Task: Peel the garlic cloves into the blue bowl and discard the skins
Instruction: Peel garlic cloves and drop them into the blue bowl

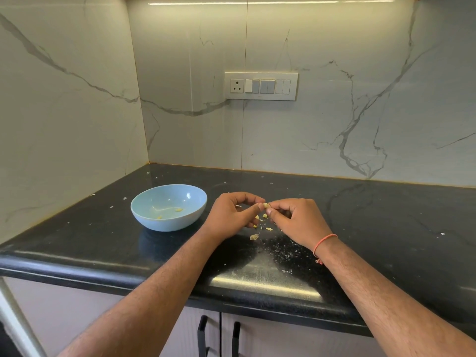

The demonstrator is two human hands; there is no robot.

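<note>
Clove [266, 205] pinched between both hands

1. No readable text, label, brand, number or sign anywhere in view.
2. Switch panel [261, 86] on the wall: plain socket and rocker switches, unmarked as far as can be made out.
3. Blue bowl [168, 211]: plain, unprinted.

I see both hands, left hand [228, 215] and right hand [296, 220], pinching one garlic clove [266, 205]. Blue bowl [168, 211] sits left, on the black counter [386, 228].
</note>
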